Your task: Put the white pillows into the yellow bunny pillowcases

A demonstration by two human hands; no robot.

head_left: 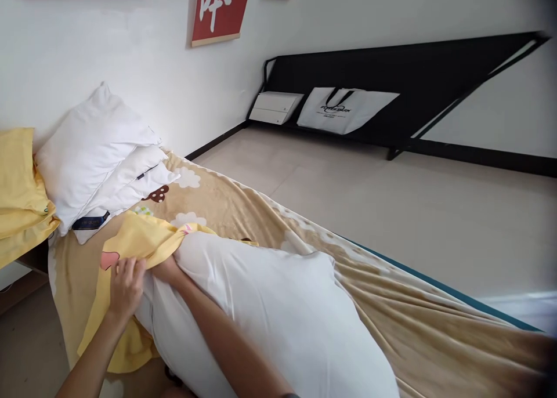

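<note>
So, far off to the left of the big white pillow [278, 311] there's a heap of folded yellow bedding [17, 183], and closer in, up and left of it, two white pillows [96, 154] stacked against the wall. At the big pillow's left end the left hand [126, 285] has its fingers pinched down on the edge of the yellow pillowcase [139, 235]. The case is bunched over that top-left corner of the pillow, sitting just above and around the hand, with more of it trailing down below the wrist. Right next to it the right hand [167, 270] is shoved in between case and pillow. It's mostly buried, so I honestly can't tell if it's gripping anything. The pillow lies on a beige blanket [391, 305] that spreads out to its right. Way beyond the pillow, up and right, a black frame [435, 79] leans on the wall with a white tote bag [346, 109] propped against it.
</note>
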